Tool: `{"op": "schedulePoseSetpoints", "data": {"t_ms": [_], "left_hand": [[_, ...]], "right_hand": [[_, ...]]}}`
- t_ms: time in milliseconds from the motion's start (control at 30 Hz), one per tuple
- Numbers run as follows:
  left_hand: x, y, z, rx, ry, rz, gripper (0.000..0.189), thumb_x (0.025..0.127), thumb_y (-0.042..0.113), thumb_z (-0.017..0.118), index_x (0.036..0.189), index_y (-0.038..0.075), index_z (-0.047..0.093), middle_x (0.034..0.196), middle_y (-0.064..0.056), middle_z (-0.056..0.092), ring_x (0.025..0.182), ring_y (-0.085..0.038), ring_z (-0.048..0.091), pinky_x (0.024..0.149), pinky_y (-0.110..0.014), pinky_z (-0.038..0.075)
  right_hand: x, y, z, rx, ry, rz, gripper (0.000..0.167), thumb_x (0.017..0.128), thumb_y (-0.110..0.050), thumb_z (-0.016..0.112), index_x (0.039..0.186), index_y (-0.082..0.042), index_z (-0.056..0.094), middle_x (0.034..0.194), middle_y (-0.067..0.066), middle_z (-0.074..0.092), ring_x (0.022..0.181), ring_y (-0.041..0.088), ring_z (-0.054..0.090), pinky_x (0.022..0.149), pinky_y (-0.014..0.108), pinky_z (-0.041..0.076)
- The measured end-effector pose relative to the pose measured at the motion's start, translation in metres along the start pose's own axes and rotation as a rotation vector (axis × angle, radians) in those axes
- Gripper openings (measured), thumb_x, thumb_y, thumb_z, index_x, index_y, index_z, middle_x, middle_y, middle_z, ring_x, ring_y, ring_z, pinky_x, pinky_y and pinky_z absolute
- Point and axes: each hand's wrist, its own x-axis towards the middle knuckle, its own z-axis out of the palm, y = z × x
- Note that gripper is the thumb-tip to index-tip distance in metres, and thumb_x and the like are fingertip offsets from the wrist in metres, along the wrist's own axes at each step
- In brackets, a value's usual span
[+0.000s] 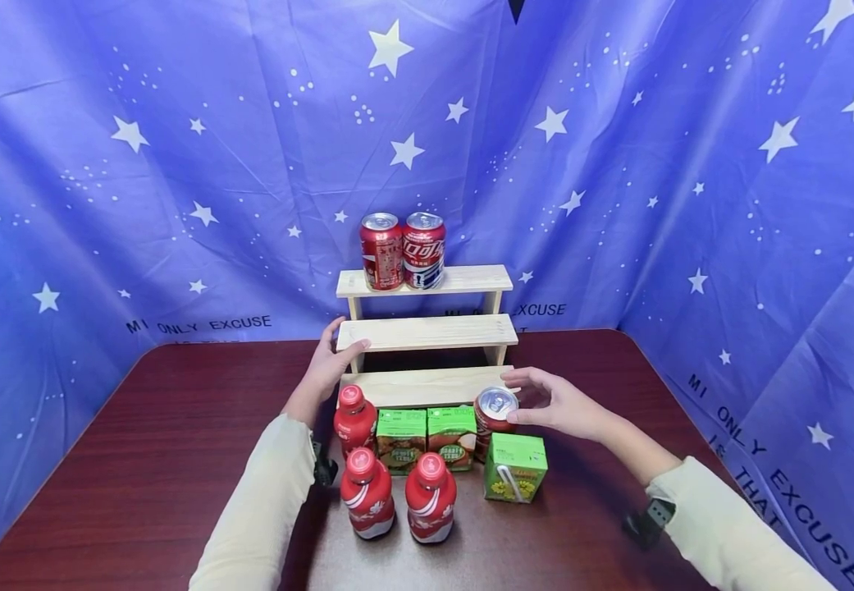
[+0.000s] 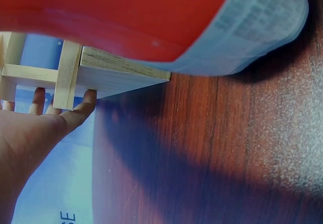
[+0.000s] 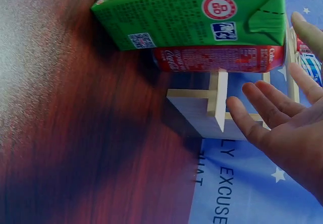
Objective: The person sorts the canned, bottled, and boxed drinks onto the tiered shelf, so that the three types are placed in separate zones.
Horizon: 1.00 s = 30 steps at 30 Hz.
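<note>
A pale wooden three-step shelf (image 1: pixel 427 332) stands on the table. At the left end of its middle step, my left hand (image 1: pixel 326 365) holds the board, thumb over the front edge and fingers toward the back; the left wrist view shows these fingers (image 2: pixel 90 97) against the wood. My right hand (image 1: pixel 559 405) hovers by the shelf's lower right end, its thumb overlapping the top of a red Coke can (image 1: pixel 491 423). In the right wrist view the right fingers (image 3: pixel 242 115) are spread, with nothing between them. A green drink carton (image 3: pixel 202 14) hides part of that can.
Two red cola cans (image 1: pixel 381 254) stand on the top step. Before the shelf are two green cartons (image 1: pixel 400 443) side by side, a red bottle (image 1: pixel 355 423) at their left, and two more red bottles (image 1: pixel 367 497) nearer me. A starry blue curtain (image 1: pixel 198 164) surrounds the table (image 1: pixel 139 460).
</note>
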Motion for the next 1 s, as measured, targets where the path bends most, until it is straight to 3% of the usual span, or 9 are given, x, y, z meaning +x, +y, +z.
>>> {"op": "schedulePoseSetpoints", "data": {"t_ms": [233,367,533,833,1000], "left_hand": [[0.012,-0.013,-0.002,-0.015,0.013,-0.003,0.078,0.087,0.009,0.064,0.149,0.012,0.017,0.137,-0.020,0.037,0.114,-0.023,0.043,0.104,-0.036,0.035],[0.020,-0.023,-0.004,-0.017,0.022,0.002,0.078,0.087,0.013,0.065,0.149,0.016,0.018,0.137,-0.018,0.038,0.114,-0.022,0.043,0.104,-0.035,0.035],[0.021,-0.024,-0.004,0.008,0.035,0.024,0.076,0.088,0.014,0.064,0.149,0.017,0.019,0.136,-0.017,0.039,0.115,-0.023,0.044,0.103,-0.036,0.036],[0.022,-0.024,-0.004,-0.002,0.036,0.027,0.077,0.087,0.012,0.064,0.148,0.016,0.019,0.140,-0.017,0.036,0.120,-0.025,0.042,0.106,-0.038,0.035],[0.022,-0.025,-0.004,0.001,0.038,0.022,0.076,0.087,0.013,0.065,0.148,0.016,0.019,0.142,-0.017,0.035,0.121,-0.025,0.041,0.107,-0.039,0.035]], "right_hand": [[-0.002,0.007,0.009,0.042,-0.021,0.010,0.060,0.081,-0.022,0.074,0.131,-0.005,0.047,0.119,0.014,0.059,0.109,0.030,0.056,0.091,0.049,0.047],[-0.002,0.010,0.013,0.049,-0.035,0.014,0.060,0.080,-0.022,0.074,0.132,-0.007,0.046,0.118,0.011,0.060,0.109,0.020,0.055,0.093,0.045,0.047],[0.001,0.012,0.015,0.037,-0.041,0.031,0.061,0.080,-0.024,0.074,0.132,-0.011,0.046,0.117,0.008,0.060,0.106,0.008,0.055,0.092,0.037,0.048],[0.007,0.023,0.015,0.149,-0.113,0.063,0.064,0.082,-0.020,0.072,0.137,-0.010,0.041,0.121,0.014,0.058,0.104,0.007,0.057,0.087,0.025,0.049],[0.009,0.028,0.017,0.231,-0.124,0.079,0.065,0.082,-0.018,0.072,0.139,-0.008,0.040,0.125,0.016,0.055,0.105,0.007,0.057,0.087,0.025,0.049]]}}
